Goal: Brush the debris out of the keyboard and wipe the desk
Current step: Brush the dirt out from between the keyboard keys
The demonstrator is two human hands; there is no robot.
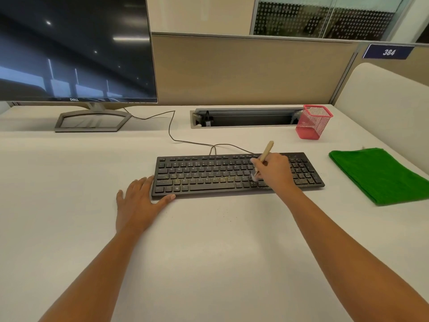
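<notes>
A black keyboard (209, 176) lies on the white desk (209, 240), with yellowish debris scattered over its lower key rows and right side. My right hand (275, 171) grips a small brush with a pale wooden handle (267, 151); its bristles touch the keys right of the letter block. My left hand (139, 203) rests flat on the desk, fingers against the keyboard's left front corner and thumb along its front edge. A folded green cloth (378, 175) lies to the right of the keyboard. A few specks dot the desk in front of the keyboard.
A dark monitor (74, 49) on a grey stand sits at the back left. The keyboard cable (171, 133) runs back toward it. A pink mesh pen holder (313, 122) stands by the open cable tray (243, 118). Beige partitions bound the back and right.
</notes>
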